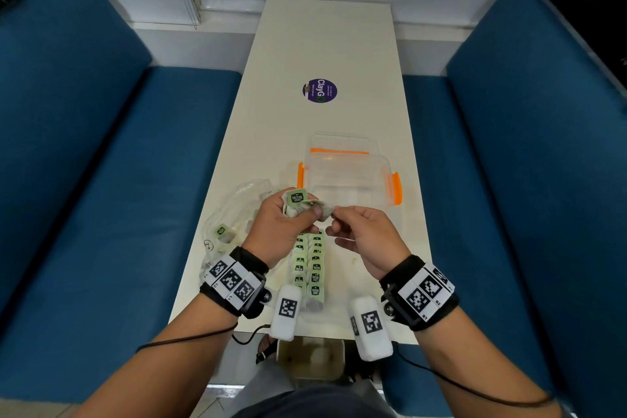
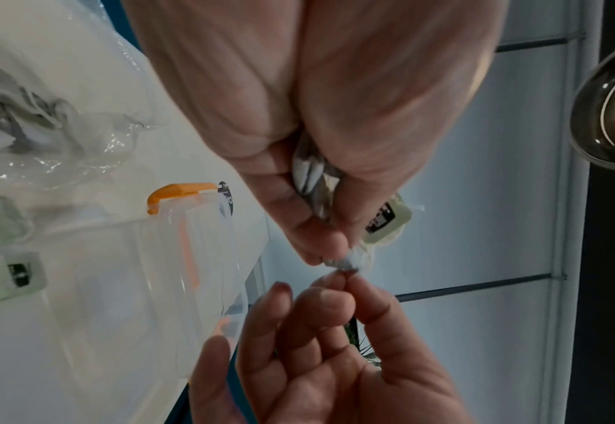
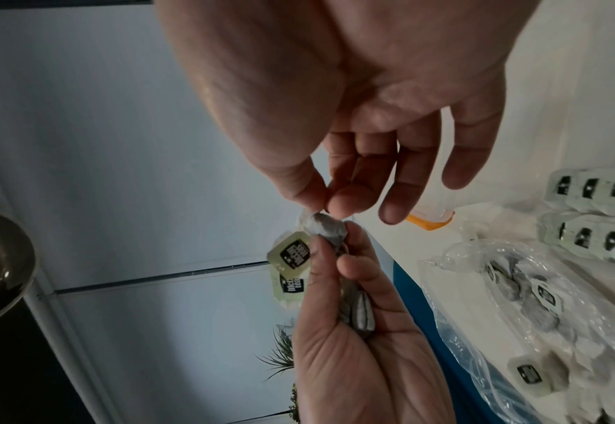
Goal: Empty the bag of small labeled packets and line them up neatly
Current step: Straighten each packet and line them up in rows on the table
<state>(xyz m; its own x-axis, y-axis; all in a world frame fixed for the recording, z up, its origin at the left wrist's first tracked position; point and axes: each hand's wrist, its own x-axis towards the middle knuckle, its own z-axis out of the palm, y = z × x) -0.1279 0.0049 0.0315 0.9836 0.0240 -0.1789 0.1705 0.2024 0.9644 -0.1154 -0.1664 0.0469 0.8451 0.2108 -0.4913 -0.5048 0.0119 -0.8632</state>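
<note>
Pale-green square tags dangle from the crumpled packets our left hand clutches above the white worktop; our right hand pinches one corner. The crinkly clear bag lies left of two neat rows.

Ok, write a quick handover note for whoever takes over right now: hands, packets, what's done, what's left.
Left hand: grips a small bunch of tea packets, tags up.
Right hand: pinches the tip of one packet in that bunch, other fingers relaxed.
Done: two neat rows of packets on the table near the body.
Left: separate and place the held bunch; the plastic bag still has packets inside. The clear container sits open beyond the hands.
</note>
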